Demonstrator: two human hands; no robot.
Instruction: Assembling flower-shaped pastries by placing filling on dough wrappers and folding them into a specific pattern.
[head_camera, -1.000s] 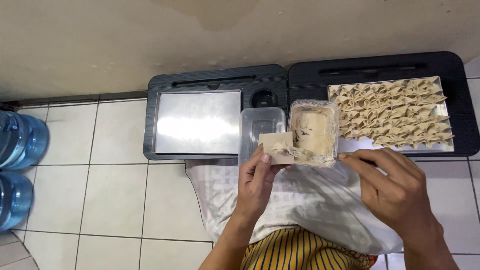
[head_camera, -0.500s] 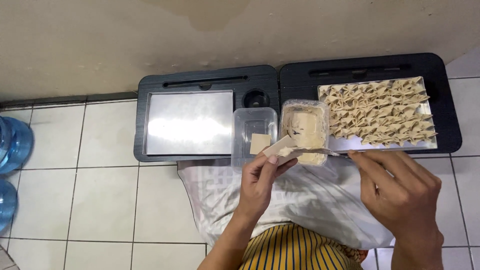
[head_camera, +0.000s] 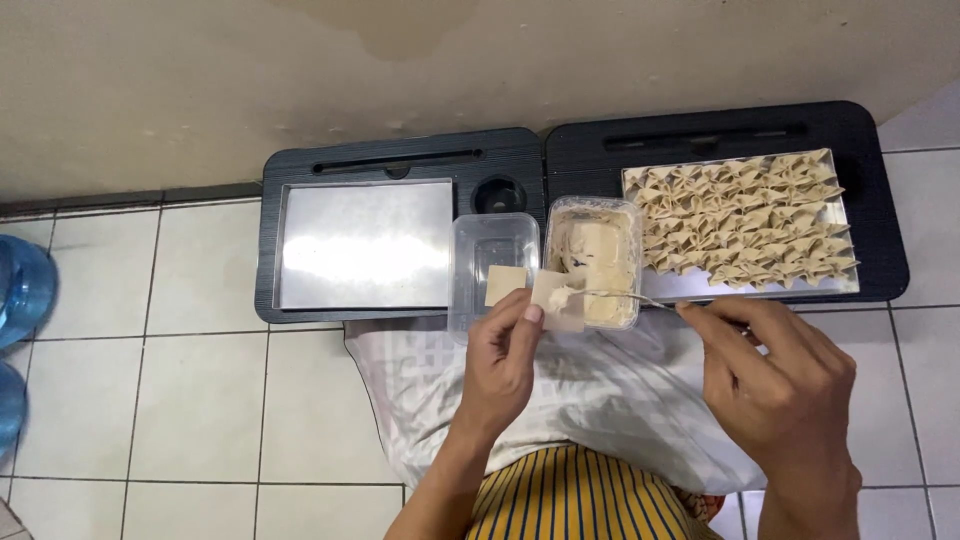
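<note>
1. Head view: left hand (head_camera: 500, 355) pinching a wrapper (head_camera: 556, 298) over the filling tub (head_camera: 592, 262).
2. Right hand (head_camera: 785, 385) gripping a fork (head_camera: 615, 296), tip dabbing filling onto the wrapper.
3. Folded dumplings (head_camera: 745, 215) on the right tray (head_camera: 720, 285), just beside.

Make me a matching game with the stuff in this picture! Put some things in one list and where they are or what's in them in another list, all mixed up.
Things:
1. Right metal tray
2. Left metal tray
3. Dough square
4. Fork

Places or states:
A. bare and shiny
B. held in the left hand
C. full of folded dumplings
D. held in the right hand

Pairs: 1-C, 2-A, 3-B, 4-D
</note>
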